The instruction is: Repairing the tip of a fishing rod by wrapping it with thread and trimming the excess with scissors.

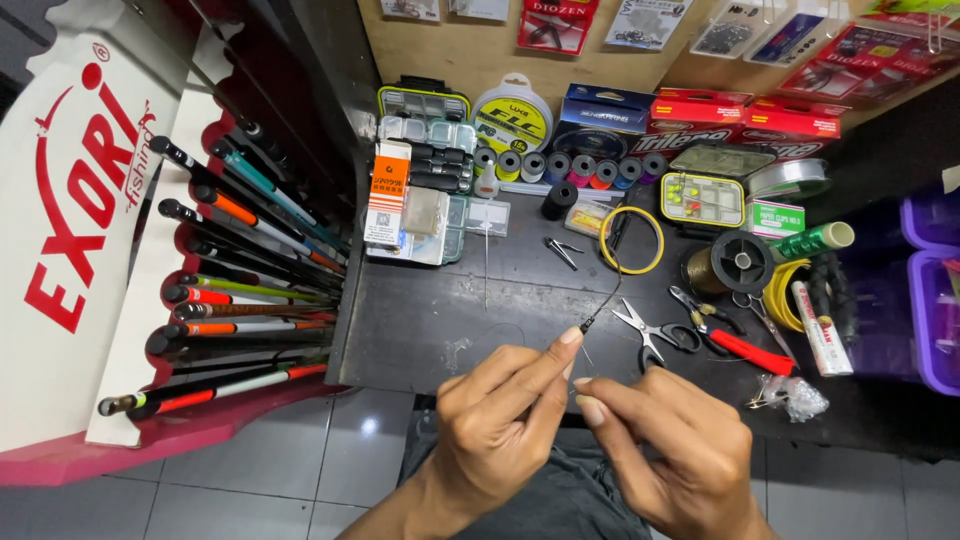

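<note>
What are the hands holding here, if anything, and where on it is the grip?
The left hand pinches a thin dark wire near its lower end, between thumb and forefinger. The right hand sits close beside; whether it grips anything cannot be told.

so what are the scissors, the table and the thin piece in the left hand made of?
Scissors: bare shiny metal, likely steel. Table: dark, matte, scuffed; material unclear. Thin piece pinched by left hand: slim, dark, curved, perhaps wire or a sleeved line.

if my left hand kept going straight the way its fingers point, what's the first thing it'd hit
The left hand points up and right across the dark table. Just past the thin dark wire it pinches, the first thing would probably be the silver scissors; depth is hard to judge.
</note>
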